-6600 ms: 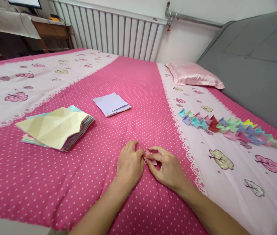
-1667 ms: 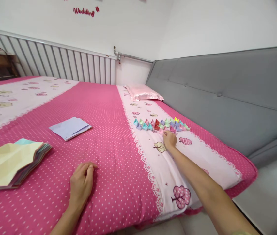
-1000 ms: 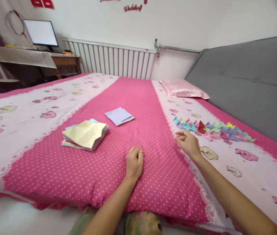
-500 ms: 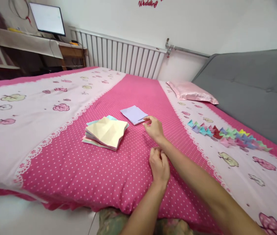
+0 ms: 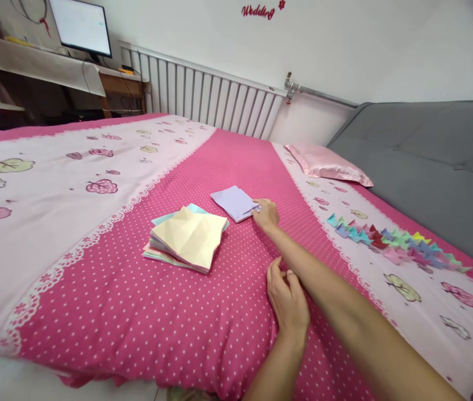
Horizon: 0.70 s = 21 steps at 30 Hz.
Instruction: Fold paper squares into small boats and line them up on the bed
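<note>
My right hand point(image 5: 266, 214) reaches out to a small stack of lilac square paper point(image 5: 233, 201), and its thumb and fingers are closed on the right corner. My left hand point(image 5: 288, 298) lies nearer to me on the pink dotted bedspread point(image 5: 203, 312), below the right forearm. Its fingers are loosely curled and apart, with nothing in them. To the left sits a thicker, uneven pile of creased paper squares point(image 5: 190, 236), cream on top with blue, green and pink edges showing.
Several folded paper pieces point(image 5: 399, 243) in many colours stand in rows on the right. Behind them are a pink pillow point(image 5: 328, 162) and a grey headboard point(image 5: 428, 145). A radiator point(image 5: 203, 89) lines the wall, and a desk with a monitor point(image 5: 81, 29) stands far left.
My right hand has closed on the corner of the lilac paper, where before it hovered beside it with fingers apart. My left hand has come away from the right wrist, and the view has shifted slightly.
</note>
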{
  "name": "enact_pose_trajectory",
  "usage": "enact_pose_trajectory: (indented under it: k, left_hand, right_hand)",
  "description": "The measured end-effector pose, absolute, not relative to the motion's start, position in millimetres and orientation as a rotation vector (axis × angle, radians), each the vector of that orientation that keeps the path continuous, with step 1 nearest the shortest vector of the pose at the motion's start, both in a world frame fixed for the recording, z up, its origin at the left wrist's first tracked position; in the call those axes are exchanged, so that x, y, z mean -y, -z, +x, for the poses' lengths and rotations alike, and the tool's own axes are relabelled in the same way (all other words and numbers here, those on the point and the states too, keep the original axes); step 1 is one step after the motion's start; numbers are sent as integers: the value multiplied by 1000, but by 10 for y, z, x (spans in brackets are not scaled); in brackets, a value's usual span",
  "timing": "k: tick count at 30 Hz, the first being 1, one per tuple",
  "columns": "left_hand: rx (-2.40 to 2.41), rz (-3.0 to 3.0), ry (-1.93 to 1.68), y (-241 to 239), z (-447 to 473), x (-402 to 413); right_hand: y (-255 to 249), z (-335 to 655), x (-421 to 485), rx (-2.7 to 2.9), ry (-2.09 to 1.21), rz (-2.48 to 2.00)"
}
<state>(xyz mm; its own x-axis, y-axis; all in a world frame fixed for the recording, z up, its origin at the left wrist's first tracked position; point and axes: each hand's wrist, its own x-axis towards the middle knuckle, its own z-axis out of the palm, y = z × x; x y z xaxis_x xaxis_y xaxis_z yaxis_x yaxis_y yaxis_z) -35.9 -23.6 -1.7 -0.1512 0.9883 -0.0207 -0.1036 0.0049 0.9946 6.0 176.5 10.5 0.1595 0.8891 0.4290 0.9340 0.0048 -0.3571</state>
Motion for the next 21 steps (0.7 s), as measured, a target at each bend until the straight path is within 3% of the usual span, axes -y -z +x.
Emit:
enact_pose_trajectory:
  k: [14,21]
  left_hand:
    - [-1126,864,-1370,134,-374,166]
    - [-1128,882,-1346,85,-411,173]
  right_hand:
    - [18,66,-2031,1978,164,-1724]
    - [-208,6,-1967,1907,288,-1635]
